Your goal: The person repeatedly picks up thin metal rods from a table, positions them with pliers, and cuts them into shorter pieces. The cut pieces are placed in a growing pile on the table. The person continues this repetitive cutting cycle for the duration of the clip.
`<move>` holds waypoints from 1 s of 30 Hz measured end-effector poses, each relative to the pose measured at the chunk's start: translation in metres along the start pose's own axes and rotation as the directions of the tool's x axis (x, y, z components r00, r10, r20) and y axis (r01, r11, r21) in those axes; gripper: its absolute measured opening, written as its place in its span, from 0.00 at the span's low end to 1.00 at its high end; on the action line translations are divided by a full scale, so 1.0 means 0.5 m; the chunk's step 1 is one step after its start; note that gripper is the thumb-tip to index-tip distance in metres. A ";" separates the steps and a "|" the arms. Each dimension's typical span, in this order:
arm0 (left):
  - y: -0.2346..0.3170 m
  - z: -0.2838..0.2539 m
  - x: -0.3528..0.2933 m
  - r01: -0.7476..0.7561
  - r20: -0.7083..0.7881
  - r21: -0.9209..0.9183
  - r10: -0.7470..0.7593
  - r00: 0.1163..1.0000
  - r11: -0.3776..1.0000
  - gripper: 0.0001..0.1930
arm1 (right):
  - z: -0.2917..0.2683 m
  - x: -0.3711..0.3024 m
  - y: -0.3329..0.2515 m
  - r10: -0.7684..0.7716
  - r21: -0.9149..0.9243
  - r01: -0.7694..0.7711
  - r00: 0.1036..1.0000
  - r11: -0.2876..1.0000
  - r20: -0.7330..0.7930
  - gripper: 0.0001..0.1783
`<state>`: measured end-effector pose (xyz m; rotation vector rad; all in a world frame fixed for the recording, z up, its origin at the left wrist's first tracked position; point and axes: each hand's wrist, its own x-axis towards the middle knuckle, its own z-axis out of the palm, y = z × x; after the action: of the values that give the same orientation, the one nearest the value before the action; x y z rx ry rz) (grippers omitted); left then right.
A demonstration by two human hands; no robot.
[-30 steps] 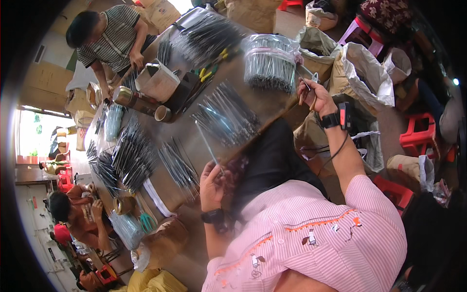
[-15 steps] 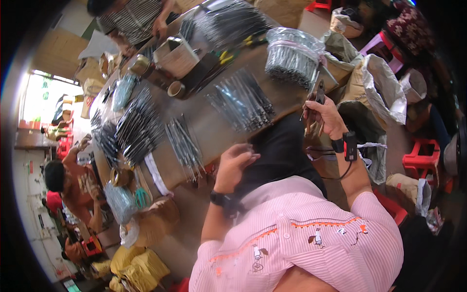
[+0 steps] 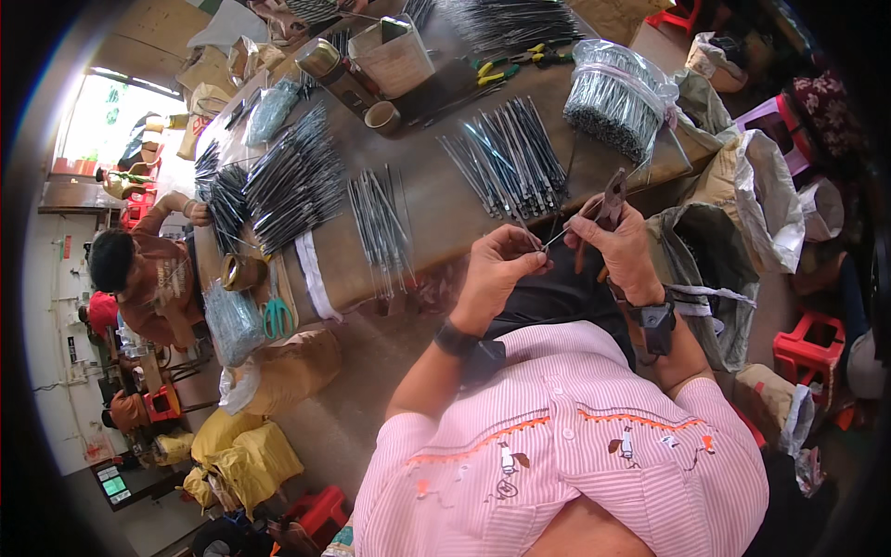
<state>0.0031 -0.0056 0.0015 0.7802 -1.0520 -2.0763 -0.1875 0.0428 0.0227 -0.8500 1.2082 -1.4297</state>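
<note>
In front of my lap, at the table's near edge, my two hands meet. My left hand (image 3: 501,267) is closed in a pinch on a thin metal rod (image 3: 558,237). My right hand (image 3: 626,249) grips a pair of pliers (image 3: 613,188), jaws pointing up and handles running down through the palm. Its thumb and forefinger also pinch near the same rod. The rod's far end is too fine to follow. Just beyond the hands lies a loose row of dark and silvery rods (image 3: 515,158), with a smaller row (image 3: 380,223) to its left.
A plastic-wrapped rod bundle (image 3: 613,102) stands at the table's right edge. Larger rod piles (image 3: 297,181) lie left, near teal scissors (image 3: 277,316). Yellow-handled pliers (image 3: 497,74) lie farther back. Open sacks (image 3: 761,200) stand on my right. A co-worker (image 3: 148,269) sits at the left.
My left hand has come up and right to meet my right hand and now pinches the rod. The right hand has lowered slightly toward it, pliers still held. The view has shifted.
</note>
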 end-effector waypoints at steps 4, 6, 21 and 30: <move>0.003 -0.001 -0.003 0.006 -0.025 0.053 -0.005 1.000 0.999 0.08 | 0.008 -0.005 0.008 0.015 -0.048 -0.014 1.000 0.999 0.012 0.06; 0.007 -0.005 -0.004 0.012 -0.036 0.083 -0.009 0.999 0.996 0.08 | 0.020 -0.005 0.016 0.006 -0.060 -0.006 1.000 0.998 -0.005 0.06; 0.012 -0.031 0.002 0.053 -0.069 0.077 -0.048 0.997 0.996 0.08 | 0.035 0.024 0.006 -0.124 -0.023 0.122 0.981 0.992 -0.151 0.12; 0.022 -0.003 -0.007 0.191 0.110 0.089 -0.201 0.974 0.977 0.17 | -0.006 0.024 0.018 0.068 0.022 -0.067 0.996 0.998 -0.055 0.12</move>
<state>0.0095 -0.0087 0.0109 0.8379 -1.1665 -2.2837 -0.1907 0.0321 0.0122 -0.7531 1.2510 -1.4165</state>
